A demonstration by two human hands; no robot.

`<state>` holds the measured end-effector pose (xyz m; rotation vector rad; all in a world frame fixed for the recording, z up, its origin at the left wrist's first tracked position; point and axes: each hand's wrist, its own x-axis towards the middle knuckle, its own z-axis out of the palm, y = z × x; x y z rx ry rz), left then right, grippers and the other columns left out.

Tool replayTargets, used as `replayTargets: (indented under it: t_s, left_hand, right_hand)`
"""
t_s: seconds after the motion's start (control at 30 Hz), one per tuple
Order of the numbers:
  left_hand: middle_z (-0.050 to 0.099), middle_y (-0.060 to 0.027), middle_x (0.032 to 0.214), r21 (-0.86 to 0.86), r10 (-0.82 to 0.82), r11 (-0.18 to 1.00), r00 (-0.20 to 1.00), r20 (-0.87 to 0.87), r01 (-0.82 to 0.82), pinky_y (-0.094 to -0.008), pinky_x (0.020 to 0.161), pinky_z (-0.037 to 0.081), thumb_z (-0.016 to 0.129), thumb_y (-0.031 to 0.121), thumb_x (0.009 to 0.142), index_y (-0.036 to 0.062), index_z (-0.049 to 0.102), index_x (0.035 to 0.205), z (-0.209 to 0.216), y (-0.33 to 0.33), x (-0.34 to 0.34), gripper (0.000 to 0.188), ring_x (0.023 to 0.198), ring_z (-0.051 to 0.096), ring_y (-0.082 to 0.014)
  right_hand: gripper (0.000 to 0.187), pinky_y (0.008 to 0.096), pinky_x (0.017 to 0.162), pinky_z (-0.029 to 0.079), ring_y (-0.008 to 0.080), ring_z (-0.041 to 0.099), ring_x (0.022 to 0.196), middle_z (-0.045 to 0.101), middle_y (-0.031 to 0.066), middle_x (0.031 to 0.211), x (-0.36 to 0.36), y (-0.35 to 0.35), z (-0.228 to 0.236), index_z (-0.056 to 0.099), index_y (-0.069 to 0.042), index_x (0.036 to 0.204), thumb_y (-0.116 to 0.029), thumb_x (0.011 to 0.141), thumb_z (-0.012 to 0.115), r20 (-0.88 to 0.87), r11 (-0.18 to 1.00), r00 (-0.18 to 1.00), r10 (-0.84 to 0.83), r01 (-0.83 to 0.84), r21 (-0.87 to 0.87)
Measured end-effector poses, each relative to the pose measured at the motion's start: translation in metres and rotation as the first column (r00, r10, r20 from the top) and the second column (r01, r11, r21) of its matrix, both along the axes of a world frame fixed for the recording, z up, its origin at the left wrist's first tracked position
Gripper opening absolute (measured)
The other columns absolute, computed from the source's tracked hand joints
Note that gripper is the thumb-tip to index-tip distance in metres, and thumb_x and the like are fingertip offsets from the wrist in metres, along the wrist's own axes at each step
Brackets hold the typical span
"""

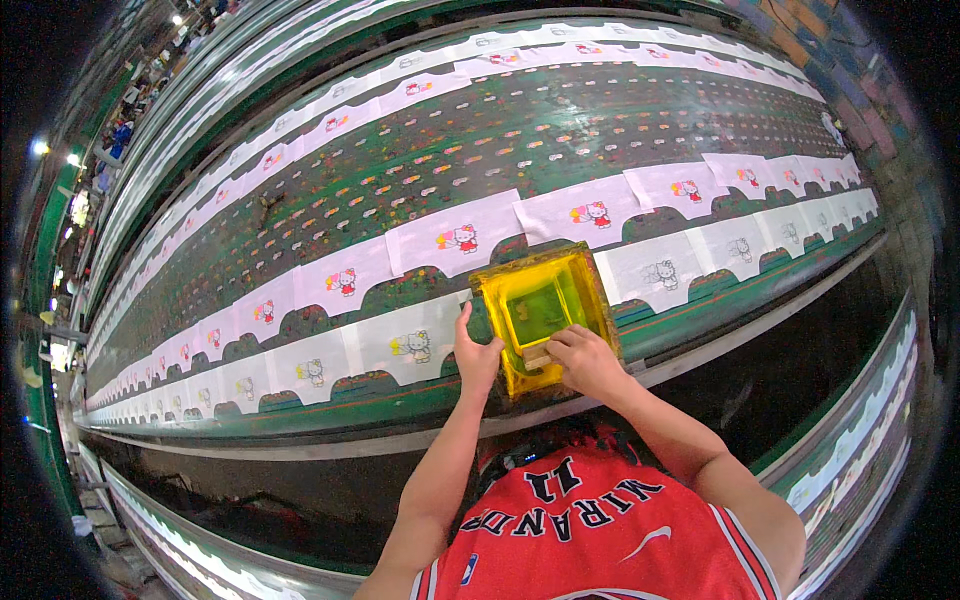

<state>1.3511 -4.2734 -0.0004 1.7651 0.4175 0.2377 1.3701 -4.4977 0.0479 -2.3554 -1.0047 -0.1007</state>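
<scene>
A square screen printing frame (488, 290) with a yellow, ink-stained inside lies over the near row of white fabric pieces. My left hand (478, 358) grips its left side near the lower corner, the thumb pointing up along the edge. Inside the frame, my right hand (588, 362) is closed around a small wooden-edged squeegee (537, 357), close to the frame's near side. Yellow-green mesh (538, 318) shows beyond the squeegee. Beside the frame on the left lies a white piece (412, 347) with a grey outline print and some yellow; on the right, one (662, 275) has only grey outlines.
The long green printing table (420, 215) curves across the view. Behind the near row runs a row of pieces with red and coloured cartoon prints (458, 238). More pieces line the far edge (430, 88). Another loaded table (850, 440) stands at lower right, beyond a dark aisle.
</scene>
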Motion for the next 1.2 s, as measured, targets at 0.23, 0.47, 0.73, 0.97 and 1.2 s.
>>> replayTargets:
  t_s: [0.23, 0.47, 0.73, 0.97, 1.2]
  left_hand:
    - [0.052, -0.0217, 0.155, 0.167, 0.012, 0.986, 0.997, -0.077, 0.002, -0.0404, 0.118, 0.038, 0.073, -0.002, 0.075, -0.0004, 0.044, 0.154, -0.001, -0.011, 0.005, 0.084, 0.145, 0.049, -0.0334]
    - [0.054, -0.0225, 0.152, 0.207, 0.037, 0.978, 0.982, -0.185, 0.003, -0.0417, 0.115, 0.042, 0.074, 0.001, 0.076, 0.0017, 0.044, 0.154, -0.001, -0.012, 0.007, 0.084, 0.142, 0.051, -0.0365]
    - [0.053, -0.0223, 0.153, 0.221, 0.003, 0.975, 0.991, -0.131, 0.026, -0.0435, 0.114, 0.044, 0.078, 0.001, 0.075, 0.001, 0.046, 0.152, -0.008, -0.008, 0.008, 0.083, 0.142, 0.051, -0.0382]
    - [0.053, -0.0225, 0.152, 0.27, -0.019, 0.962, 0.996, -0.088, 0.042, -0.0447, 0.117, 0.041, 0.08, -0.001, 0.075, -0.0001, 0.046, 0.151, -0.011, -0.006, 0.008, 0.083, 0.143, 0.049, -0.0383]
    - [0.053, -0.0234, 0.152, 0.239, 0.01, 0.971, 0.996, -0.093, 0.013, -0.0451, 0.118, 0.04, 0.077, -0.003, 0.074, 0.0011, 0.047, 0.151, -0.012, -0.009, 0.005, 0.083, 0.142, 0.05, -0.0396]
  right_hand:
    - [0.028, 0.0454, 0.091, 0.055, 0.0357, 0.064, 0.1, 0.069, 0.0133, 0.103, 0.004, -0.016, -0.011, 0.069, -0.003, 0.102, -0.005, 0.075, 0.067, -0.063, 0.999, 0.998, 0.024, -0.022, 0.039]
    - [0.036, 0.0452, 0.093, 0.055, 0.0359, 0.064, 0.101, 0.069, 0.0144, 0.105, -0.008, -0.021, 0.0, 0.069, -0.002, 0.109, -0.005, 0.073, 0.067, -0.077, 0.999, 0.997, 0.015, -0.011, 0.052]
    - [0.036, 0.0454, 0.091, 0.055, 0.0359, 0.065, 0.101, 0.068, 0.014, 0.104, 0.0, -0.016, -0.029, 0.068, -0.002, 0.108, -0.004, 0.071, 0.066, 0.058, 0.999, 0.998, 0.017, -0.019, 0.043]
    - [0.02, 0.0484, 0.087, 0.055, 0.0412, 0.065, 0.096, 0.068, 0.0172, 0.093, 0.12, 0.035, -0.003, 0.069, -0.002, 0.096, -0.003, 0.076, 0.065, -0.011, 0.996, 0.999, -0.041, 0.041, 0.075]
    - [0.028, 0.047, 0.089, 0.054, 0.037, 0.065, 0.098, 0.068, 0.0142, 0.101, 0.025, 0.001, -0.019, 0.069, -0.003, 0.104, -0.006, 0.076, 0.066, -0.039, 1.0, 0.999, -0.013, 0.013, 0.009]
